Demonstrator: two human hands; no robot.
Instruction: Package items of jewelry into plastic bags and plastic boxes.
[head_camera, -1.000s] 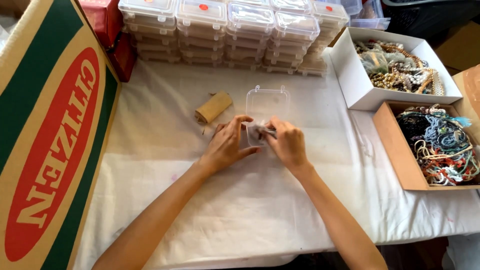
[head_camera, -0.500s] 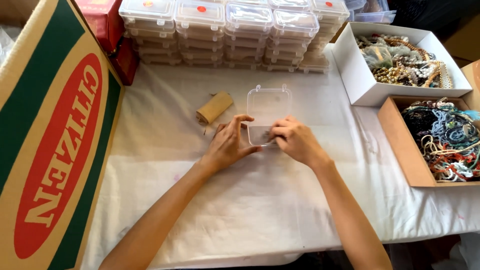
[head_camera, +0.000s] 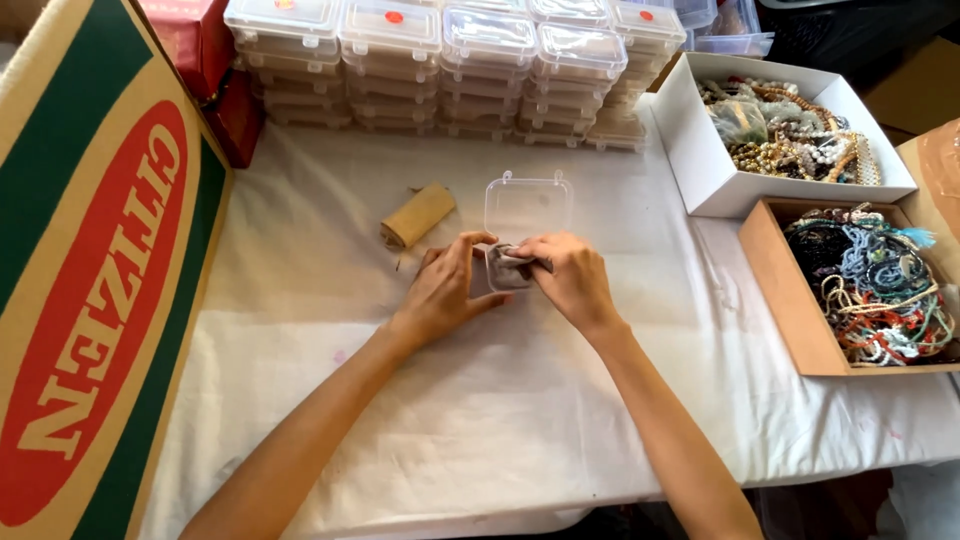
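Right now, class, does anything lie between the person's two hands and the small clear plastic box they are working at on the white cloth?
Nothing visible does. The left hand and right hand both already touch the small clear box, whose lid stands open behind. The cardboard tube lies off to the left, apart from them.

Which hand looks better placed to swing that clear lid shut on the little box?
Probably the right hand: its fingers lie nearest the open lid, pressing a grey pouch into the box. The left hand steadies the box's side.
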